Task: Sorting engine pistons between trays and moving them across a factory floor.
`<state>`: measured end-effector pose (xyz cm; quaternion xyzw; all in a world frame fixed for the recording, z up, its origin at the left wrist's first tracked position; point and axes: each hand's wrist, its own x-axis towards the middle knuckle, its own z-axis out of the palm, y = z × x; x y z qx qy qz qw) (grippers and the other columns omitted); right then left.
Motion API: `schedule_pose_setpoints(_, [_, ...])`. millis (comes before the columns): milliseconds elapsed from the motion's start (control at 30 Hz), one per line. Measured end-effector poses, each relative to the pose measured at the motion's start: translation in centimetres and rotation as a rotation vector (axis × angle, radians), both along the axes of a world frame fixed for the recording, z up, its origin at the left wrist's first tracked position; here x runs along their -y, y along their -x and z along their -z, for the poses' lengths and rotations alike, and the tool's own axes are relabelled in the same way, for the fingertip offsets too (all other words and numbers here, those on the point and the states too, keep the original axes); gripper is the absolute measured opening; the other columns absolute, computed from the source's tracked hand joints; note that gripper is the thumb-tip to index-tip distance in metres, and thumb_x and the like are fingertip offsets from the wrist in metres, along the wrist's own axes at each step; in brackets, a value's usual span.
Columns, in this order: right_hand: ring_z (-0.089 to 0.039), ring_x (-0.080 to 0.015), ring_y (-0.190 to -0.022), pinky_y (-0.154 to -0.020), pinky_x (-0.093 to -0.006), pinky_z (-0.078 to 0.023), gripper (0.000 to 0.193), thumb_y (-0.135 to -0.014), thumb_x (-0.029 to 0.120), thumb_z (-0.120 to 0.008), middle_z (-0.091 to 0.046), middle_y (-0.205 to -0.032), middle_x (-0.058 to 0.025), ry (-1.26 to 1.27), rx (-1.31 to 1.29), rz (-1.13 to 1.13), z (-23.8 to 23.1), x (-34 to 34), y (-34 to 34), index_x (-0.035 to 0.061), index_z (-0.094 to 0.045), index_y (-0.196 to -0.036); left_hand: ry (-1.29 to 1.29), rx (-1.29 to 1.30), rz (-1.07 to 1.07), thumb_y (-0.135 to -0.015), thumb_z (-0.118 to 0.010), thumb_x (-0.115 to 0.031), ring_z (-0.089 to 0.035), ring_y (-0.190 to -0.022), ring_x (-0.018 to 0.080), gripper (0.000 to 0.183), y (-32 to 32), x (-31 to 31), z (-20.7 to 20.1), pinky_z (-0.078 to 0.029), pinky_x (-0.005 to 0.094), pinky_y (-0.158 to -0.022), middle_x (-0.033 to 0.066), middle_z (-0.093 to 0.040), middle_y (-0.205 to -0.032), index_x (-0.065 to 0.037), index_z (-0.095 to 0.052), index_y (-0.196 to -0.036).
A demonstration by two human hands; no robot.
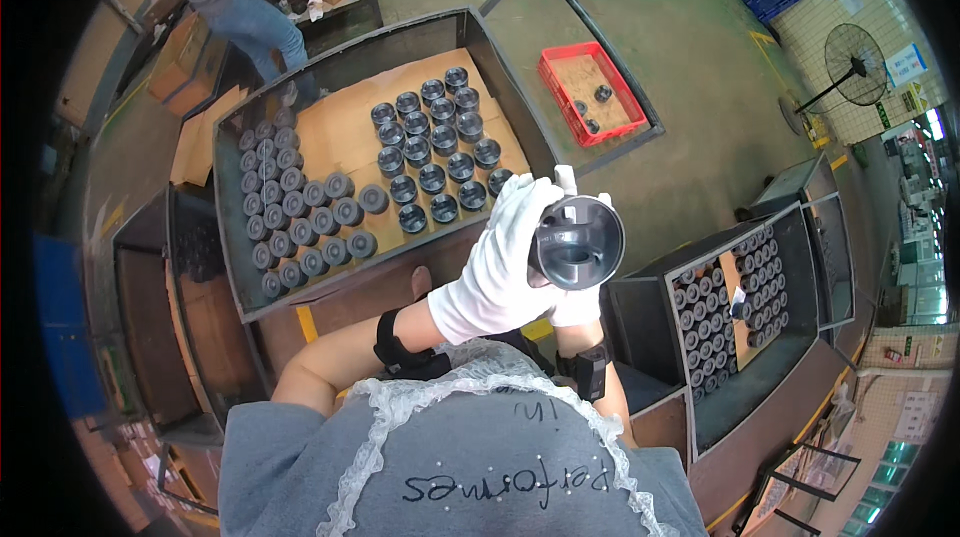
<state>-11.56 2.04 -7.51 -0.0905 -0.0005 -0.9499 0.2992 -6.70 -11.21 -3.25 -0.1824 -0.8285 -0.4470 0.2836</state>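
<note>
Both my hands wear white gloves and hold up one dark, hollow metal piston (580, 245), its open end facing me. My left hand (497, 262) wraps round its left side. Most of my right hand (574, 307) is hidden behind and below the piston, though gloved fingertips show at its upper rim. Just beyond my left hand, a large grey bin (240, 282) has a cardboard-lined bottom. On its right side, several shiny pistons (432, 177) stand in rows, hollow ends up. Dull grey round parts (290, 180), packed close, fill its left side.
A red crate (625, 127) with a few parts sits inside a metal frame at the far right. Another bin (745, 407) of pistons stands to my right. A standing fan (855, 67) is by the wall. At the upper left, a person (255, 22) stands beside shelving (350, 7).
</note>
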Motion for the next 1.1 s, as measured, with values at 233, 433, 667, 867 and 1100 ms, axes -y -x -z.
schedule_pose_setpoints(233, [-0.054, -0.0303, -0.124, -0.109, -0.0421, -0.039, 0.065, -0.101, 0.049, -0.037, -0.052, -0.140, -0.0206, -0.312, 0.124, 0.142, -2.0, 1.2, -0.6, 0.0070, -0.033, -0.151, 0.042, -0.014, -0.001, -0.067, -0.080, -0.009, -0.043, -0.131, 0.0453, 0.088, -0.8, 1.8, 1.0, -0.035, 0.0494, -0.110, 0.0269, -0.044, -0.140, 0.004, -0.034, -0.141])
schedule_pose_setpoints(433, [-0.059, -0.0224, -0.116, -0.103, -0.0390, -0.046, 0.046, -0.104, 0.035, -0.044, -0.062, -0.125, -0.0110, -0.852, 0.105, 0.172, 1.7, 2.3, -0.7, 0.0061, -0.048, -0.139, 0.246, 0.059, -0.112, -0.072, -0.079, -0.024, -0.059, -0.108, 0.0400, 0.047, -2.9, 3.5, 1.6, -0.045, 0.0505, -0.099, 0.0194, -0.062, -0.110, -0.001, -0.064, -0.110])
schedule_pose_setpoints(667, [-0.062, -0.0214, -0.100, -0.087, -0.0379, -0.052, 0.039, -0.095, 0.043, -0.061, -0.064, -0.114, -0.0078, -0.950, 0.356, -0.357, 8.8, 8.9, -3.0, 0.0115, -0.060, -0.119, -0.069, 0.903, -0.182, -0.091, -0.062, -0.038, -0.063, -0.100, 0.0395, 0.039, -6.6, 9.5, 8.0, -0.049, 0.0468, -0.086, 0.0220, -0.064, -0.106, -0.001, -0.063, -0.104])
schedule_pose_setpoints(867, [-0.045, -0.0207, -0.129, -0.105, -0.0377, -0.035, 0.056, -0.097, 0.038, -0.059, -0.053, -0.139, -0.0069, -1.172, 0.199, -0.742, 13.0, 14.1, -2.9, 0.0126, -0.045, -0.144, -0.090, 1.230, -0.285, -0.092, -0.057, -0.044, -0.056, -0.114, 0.0413, 0.051, -8.7, 21.4, 11.3, -0.045, 0.0436, -0.097, 0.0246, -0.061, -0.122, -0.002, -0.060, -0.121])
schedule_pose_setpoints(1100, [-0.056, -0.0243, -0.119, -0.101, -0.0391, -0.043, 0.045, -0.097, 0.031, -0.057, -0.060, -0.131, -0.0102, -1.162, 0.297, -0.480, 15.7, 17.3, -0.4, 0.0058, -0.054, -0.135, 0.098, 1.204, -0.399, -0.094, -0.053, -0.037, -0.059, -0.104, 0.0420, 0.040, -3.8, 39.5, 18.6, -0.046, 0.0486, -0.089, 0.0252, -0.064, -0.109, 0.000, -0.065, -0.105])
